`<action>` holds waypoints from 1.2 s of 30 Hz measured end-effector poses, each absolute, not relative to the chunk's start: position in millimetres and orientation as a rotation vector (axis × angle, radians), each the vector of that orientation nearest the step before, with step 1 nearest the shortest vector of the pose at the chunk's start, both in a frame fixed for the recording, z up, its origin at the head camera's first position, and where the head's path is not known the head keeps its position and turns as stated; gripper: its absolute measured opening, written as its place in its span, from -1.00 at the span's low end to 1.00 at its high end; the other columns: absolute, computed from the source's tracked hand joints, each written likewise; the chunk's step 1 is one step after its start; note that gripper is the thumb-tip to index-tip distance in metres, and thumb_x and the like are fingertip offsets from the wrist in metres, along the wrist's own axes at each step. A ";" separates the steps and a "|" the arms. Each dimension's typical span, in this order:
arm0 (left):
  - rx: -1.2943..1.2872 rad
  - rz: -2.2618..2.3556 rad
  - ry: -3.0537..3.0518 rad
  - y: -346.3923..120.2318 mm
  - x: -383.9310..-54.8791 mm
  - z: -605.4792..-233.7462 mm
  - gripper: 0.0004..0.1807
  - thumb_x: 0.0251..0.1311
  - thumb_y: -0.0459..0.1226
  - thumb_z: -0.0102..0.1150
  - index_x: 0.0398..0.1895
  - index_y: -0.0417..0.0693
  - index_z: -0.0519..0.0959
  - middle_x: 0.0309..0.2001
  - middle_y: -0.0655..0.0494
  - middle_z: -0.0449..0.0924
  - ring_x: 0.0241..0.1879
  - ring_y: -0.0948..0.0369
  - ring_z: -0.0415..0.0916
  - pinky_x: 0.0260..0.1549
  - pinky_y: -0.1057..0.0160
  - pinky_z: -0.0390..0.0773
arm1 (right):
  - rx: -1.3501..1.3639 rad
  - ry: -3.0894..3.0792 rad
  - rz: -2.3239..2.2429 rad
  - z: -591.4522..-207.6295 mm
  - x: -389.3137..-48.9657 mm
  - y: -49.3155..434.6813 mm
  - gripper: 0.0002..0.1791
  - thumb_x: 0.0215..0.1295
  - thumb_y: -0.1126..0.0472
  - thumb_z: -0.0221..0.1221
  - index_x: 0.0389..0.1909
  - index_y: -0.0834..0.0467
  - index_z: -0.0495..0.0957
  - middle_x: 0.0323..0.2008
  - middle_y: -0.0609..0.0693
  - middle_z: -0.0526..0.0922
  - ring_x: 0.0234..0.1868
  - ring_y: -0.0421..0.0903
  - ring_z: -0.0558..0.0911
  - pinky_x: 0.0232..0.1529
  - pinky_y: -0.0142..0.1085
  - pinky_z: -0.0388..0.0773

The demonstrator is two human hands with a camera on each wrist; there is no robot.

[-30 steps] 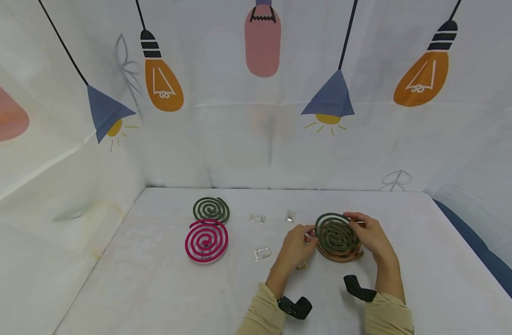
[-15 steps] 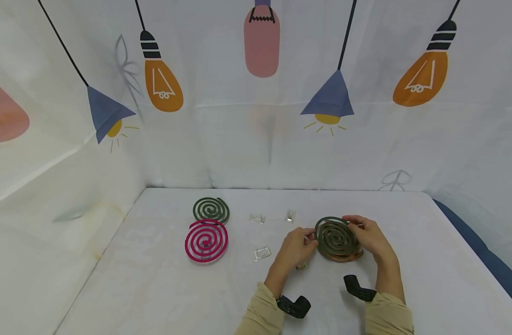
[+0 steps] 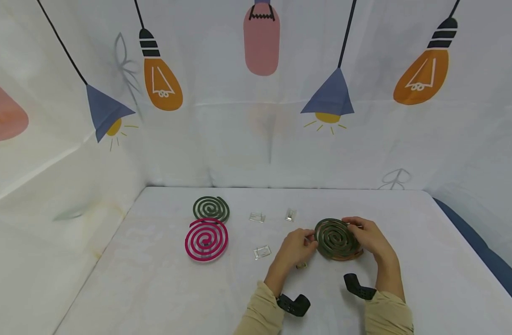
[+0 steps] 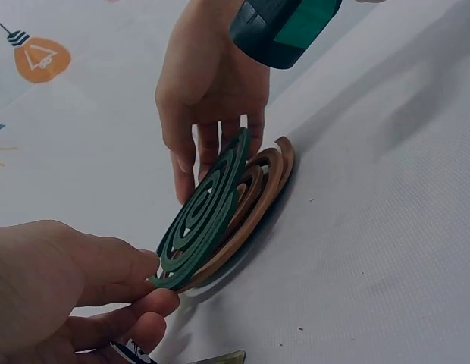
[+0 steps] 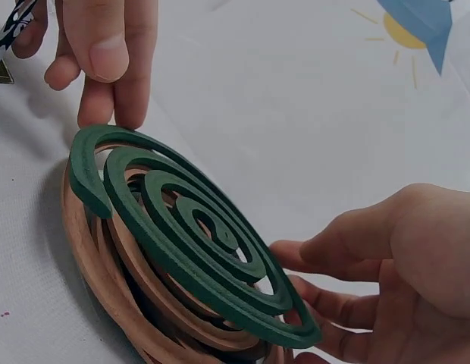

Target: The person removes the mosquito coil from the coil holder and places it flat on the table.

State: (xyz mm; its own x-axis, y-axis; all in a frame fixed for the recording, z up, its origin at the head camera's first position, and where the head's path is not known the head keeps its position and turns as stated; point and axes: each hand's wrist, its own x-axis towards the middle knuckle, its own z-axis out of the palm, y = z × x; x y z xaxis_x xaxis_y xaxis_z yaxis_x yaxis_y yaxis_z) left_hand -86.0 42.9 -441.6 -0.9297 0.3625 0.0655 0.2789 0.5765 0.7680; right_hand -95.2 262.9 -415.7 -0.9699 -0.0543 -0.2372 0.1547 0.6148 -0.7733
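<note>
A green mosquito coil (image 3: pixel 336 238) lies over a brown mosquito coil (image 3: pixel 355 256), covering most of it in the head view. Both wrist views show the green coil (image 5: pixel 193 299) tilted, with the brown coil (image 4: pixel 259 199) visible beneath. My left hand (image 3: pixel 295 250) pinches the green coil's left edge between thumb and fingers. On the opposite edge, at the upper right, my right hand (image 3: pixel 371 238) holds the same coil with thumb and fingertips. Close to my left hand lies a small gold-coloured piece (image 3: pixel 301 265), partly hidden by the wrist.
To the left on the white table (image 3: pixel 155 288), a pink coil (image 3: pixel 217 249) overlaps another green coil (image 3: pixel 225 210). Small silvery rectangular stands (image 3: pixel 262 252) lie between the two groups of coils. A printed cloth wall (image 3: pixel 222 139) rises behind the table.
The green coil has come down and slightly toward me, so it covers more of the brown coil. Both hands have shifted slightly with it and keep their hold.
</note>
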 end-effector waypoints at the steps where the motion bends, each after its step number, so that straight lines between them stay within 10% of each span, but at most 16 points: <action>1: 0.552 1.288 2.700 42.9 -86.3 -441.7 -0.61 0.19 -0.27 0.14 0.09 -0.21 0.55 -0.24 0.12 0.63 -0.39 0.44 0.40 -0.42 0.51 0.36 | 0.080 2.603 -1.275 -415.8 -95.5 262.8 -0.52 0.44 0.16 -0.21 0.27 0.30 0.31 0.20 0.38 0.38 0.18 0.25 0.39 0.13 0.13 0.34; 36: 0.561 1.332 2.676 40.4 -88.0 -444.2 -0.64 0.20 -0.28 0.15 0.08 -0.11 0.56 -0.23 0.14 0.64 -0.42 0.50 0.38 -0.45 0.52 0.35 | -0.021 2.690 -1.150 -416.3 -95.6 261.9 -0.54 0.45 0.16 -0.13 0.22 0.37 0.31 0.11 0.40 0.45 0.15 0.31 0.42 0.09 0.13 0.39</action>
